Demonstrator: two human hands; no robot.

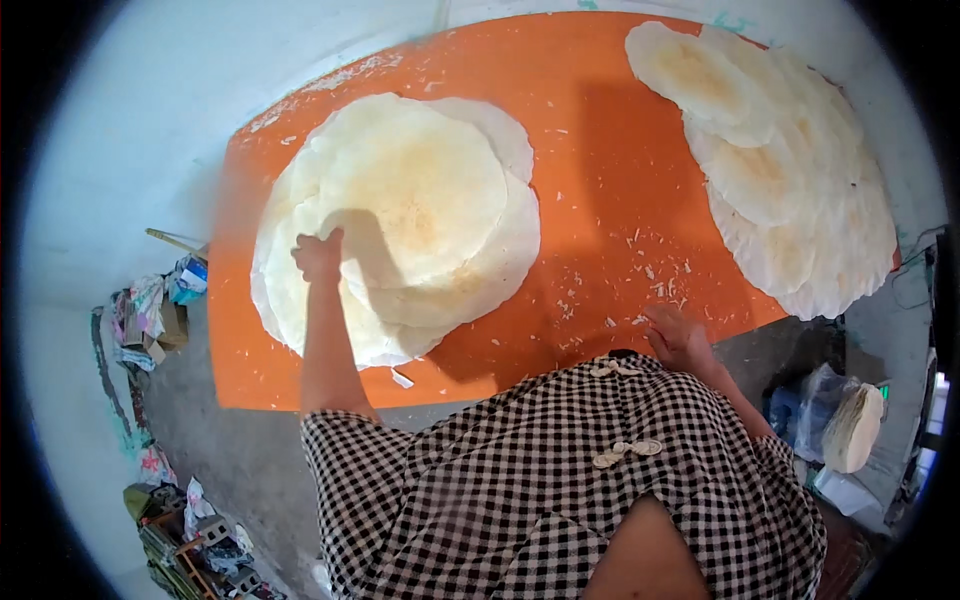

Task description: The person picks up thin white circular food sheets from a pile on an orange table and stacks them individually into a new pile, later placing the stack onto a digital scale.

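Observation:
A wide pile of large, thin, round flatbreads [427,180], pale with light brown patches, lies at the left on an orange table surface [600,187]. Over the left part of this pile is my left hand [319,256], fingers bent and partly spread, its shadow falling on the top sheet. Whether it touches or pinches a sheet cannot be told. My right hand [676,337] is at the near edge of the table, palm low, beside scattered pale flakes [664,281], with nothing seen in it. A second heap of overlapping flatbreads [795,172] covers the table's right end.
A pale wall [150,150] borders the table's far and left sides. Bags and a cardboard box [174,326] stand at the left, with hollow blocks [215,529] lower down on the grey floor [247,465]. At the right are a plastic bag [816,412] and a stack of round sheets [855,429].

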